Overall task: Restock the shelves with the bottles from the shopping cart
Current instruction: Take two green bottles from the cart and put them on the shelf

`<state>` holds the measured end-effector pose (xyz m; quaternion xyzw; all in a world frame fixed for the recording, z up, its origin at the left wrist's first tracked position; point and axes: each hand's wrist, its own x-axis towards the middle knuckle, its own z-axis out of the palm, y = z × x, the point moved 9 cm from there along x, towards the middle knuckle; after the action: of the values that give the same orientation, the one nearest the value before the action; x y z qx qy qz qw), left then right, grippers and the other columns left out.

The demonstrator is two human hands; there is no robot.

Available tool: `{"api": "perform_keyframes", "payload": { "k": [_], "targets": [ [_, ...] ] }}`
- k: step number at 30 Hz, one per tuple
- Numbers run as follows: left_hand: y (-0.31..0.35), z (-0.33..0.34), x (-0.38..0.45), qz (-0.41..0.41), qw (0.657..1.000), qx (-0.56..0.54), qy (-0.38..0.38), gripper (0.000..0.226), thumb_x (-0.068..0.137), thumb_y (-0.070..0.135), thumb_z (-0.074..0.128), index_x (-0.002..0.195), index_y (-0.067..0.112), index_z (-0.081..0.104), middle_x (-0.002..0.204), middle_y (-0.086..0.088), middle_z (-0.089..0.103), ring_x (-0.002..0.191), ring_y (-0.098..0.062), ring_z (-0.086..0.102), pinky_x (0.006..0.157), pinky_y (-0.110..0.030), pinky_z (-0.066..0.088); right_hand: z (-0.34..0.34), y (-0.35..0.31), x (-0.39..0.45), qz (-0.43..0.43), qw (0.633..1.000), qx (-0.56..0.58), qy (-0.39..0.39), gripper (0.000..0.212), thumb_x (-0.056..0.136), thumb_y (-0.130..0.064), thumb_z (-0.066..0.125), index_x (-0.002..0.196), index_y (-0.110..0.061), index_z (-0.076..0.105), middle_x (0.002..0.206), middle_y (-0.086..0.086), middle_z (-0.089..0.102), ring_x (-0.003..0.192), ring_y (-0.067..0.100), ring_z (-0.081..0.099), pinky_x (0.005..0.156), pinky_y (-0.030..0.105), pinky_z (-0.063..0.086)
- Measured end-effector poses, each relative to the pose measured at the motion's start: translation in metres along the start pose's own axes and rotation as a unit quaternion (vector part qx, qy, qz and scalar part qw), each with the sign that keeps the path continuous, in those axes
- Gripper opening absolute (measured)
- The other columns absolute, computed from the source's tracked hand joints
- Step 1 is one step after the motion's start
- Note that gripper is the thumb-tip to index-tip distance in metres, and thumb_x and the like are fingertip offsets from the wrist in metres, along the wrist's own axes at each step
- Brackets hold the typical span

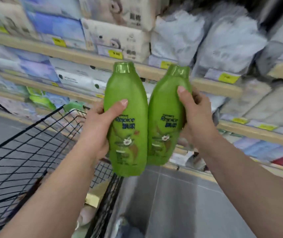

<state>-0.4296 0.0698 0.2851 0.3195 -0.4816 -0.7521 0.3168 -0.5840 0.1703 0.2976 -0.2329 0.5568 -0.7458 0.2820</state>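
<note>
Two green shampoo bottles stand upright side by side in the air, labels toward me and their sides touching. My left hand (97, 127) grips the left green bottle (126, 93) from its left side, thumb across the front. My right hand (196, 115) grips the right green bottle (164, 103) from its right side, thumb on its upper front. Both bottles are held above the black wire shopping cart (34, 148) and in front of the wooden shelves (85, 57).
The shelves run from upper left to lower right, packed with tissue and paper packs (116, 36) and yellow price tags (115, 54). Some pale items (94, 198) lie low in the cart. Grey tiled floor (180, 203) lies to the right of the cart.
</note>
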Motion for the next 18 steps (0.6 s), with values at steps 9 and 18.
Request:
{"api": "perform_keyframes", "payload": {
  "k": [9, 18],
  "targets": [
    [-0.059, 0.232, -0.094, -0.027, 0.992, 0.003, -0.122, 0.008, 0.07, 0.017, 0.059, 0.075, 0.011, 0.06, 0.051, 0.002, 0.068, 0.046, -0.009, 0.065, 0.042, -0.022, 0.052, -0.219, -0.102, -0.084, -0.045, 0.997, -0.006, 0.068, 0.012, 0.089, -0.015, 0.05, 0.085, -0.016, 0.061, 0.057, -0.009, 0.069, 0.054, 0.002, 0.063, 0.053, 0.017, 0.054],
    [-0.11, 0.396, -0.164, -0.043, 0.977, 0.051, -0.203, 0.022, 0.058, 0.018, 0.065, 0.079, 0.014, 0.061, 0.053, 0.003, 0.069, 0.047, -0.01, 0.065, 0.041, -0.024, 0.051, -0.388, -0.179, -0.167, -0.078, 0.986, -0.001, 0.15, 0.01, 0.086, -0.014, 0.052, 0.084, -0.018, 0.062, 0.056, -0.009, 0.069, 0.052, 0.001, 0.064, 0.049, 0.016, 0.052]
  ]
}}
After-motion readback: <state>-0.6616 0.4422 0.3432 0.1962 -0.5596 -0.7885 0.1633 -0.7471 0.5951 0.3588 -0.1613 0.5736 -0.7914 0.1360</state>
